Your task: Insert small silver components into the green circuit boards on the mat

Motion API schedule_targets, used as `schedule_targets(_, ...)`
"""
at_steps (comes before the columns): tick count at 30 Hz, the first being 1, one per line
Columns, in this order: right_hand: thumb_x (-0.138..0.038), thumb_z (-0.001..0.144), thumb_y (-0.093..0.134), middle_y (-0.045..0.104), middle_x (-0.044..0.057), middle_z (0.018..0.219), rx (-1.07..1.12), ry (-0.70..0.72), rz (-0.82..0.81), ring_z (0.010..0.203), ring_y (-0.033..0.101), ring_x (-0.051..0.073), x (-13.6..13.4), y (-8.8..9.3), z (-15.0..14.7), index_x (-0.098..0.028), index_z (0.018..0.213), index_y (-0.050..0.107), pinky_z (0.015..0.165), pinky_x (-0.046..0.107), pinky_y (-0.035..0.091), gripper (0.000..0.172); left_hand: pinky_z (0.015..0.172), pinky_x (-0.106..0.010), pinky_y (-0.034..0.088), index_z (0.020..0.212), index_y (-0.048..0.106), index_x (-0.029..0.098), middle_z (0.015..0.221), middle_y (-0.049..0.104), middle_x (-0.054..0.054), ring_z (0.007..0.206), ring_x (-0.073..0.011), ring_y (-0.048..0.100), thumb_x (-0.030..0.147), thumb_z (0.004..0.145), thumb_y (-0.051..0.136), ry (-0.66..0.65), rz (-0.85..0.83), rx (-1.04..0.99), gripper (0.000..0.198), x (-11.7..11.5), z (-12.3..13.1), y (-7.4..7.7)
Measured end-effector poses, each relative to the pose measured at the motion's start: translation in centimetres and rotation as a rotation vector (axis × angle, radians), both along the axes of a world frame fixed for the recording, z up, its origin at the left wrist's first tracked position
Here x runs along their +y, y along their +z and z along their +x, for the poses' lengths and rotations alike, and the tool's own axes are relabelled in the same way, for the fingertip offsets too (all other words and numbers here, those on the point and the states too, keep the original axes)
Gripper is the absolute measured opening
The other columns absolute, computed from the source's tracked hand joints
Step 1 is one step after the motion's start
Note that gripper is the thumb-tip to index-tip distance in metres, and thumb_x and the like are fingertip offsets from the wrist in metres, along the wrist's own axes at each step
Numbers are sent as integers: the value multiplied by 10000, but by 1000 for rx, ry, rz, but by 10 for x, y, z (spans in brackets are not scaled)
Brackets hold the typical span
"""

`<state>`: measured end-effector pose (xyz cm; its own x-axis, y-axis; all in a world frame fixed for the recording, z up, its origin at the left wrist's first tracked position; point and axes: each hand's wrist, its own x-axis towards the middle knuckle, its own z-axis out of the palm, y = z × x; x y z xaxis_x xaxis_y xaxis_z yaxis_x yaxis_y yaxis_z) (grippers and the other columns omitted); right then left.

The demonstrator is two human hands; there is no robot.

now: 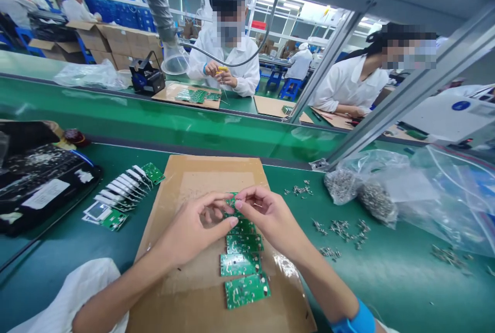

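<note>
left hand (195, 225) curves loosely, thumb spread from its fingers, beside the farthest green circuit board (231, 202) in a column on the cardboard (189, 292); this looks like fine fingertip work, calling next for a steady, light touch. the right hand (273, 214) brings thumb and fingers close at that board; whether they pinch a part, i cannot tell. loose metal parts (340, 229) lie farther right on the desk (386, 273).

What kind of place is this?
It looks like a factory where electronics get put together. Green circuit boards lie in a row on cardboard, little metallic-looking parts sit in piles to the right, and people in white coats are working nearby.
</note>
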<state>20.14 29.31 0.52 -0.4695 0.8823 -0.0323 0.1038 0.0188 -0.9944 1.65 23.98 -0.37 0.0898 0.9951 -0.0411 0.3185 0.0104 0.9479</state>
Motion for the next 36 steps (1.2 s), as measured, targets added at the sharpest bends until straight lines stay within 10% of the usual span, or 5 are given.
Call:
schedule_targets(7,-465,856,703,679,22,832,-47,45,15,764,600,171,-2,-4,-13,-203,924,665,709,308,477,273,849,-332,487,999,697,275,1005,745,2,933,-197,660,342,948,543,80,263,234,177,-7,-8,2)
schedule_targets(18,-447,880,665,625,30,917,78,-4,78,801,568,163,3,0,-8,-220,937,620,716,294,477,238,572,-276,477,766,480,221,608,507,12,578,-137,523,530,1005,231,-78,-101,-139,464,-3,-11,5)
schedule_targets(26,-483,830,691,656,38,803,-203,-39,-15,730,589,183,8,-8,18,-187,904,681,641,298,463,306,741,-361,415,892,694,208,876,683,-58,842,-239,600,425,950,483,5,73,382,308,2,-35,-7)
schedule_targets(36,-465,895,634,637,18,732,-278,6,29,660,560,170,3,-13,34,-202,861,689,606,298,436,271,826,-383,443,1097,707,204,1016,664,-74,953,-239,629,326,1032,346,-66,205,707,387,-5,-41,-17)
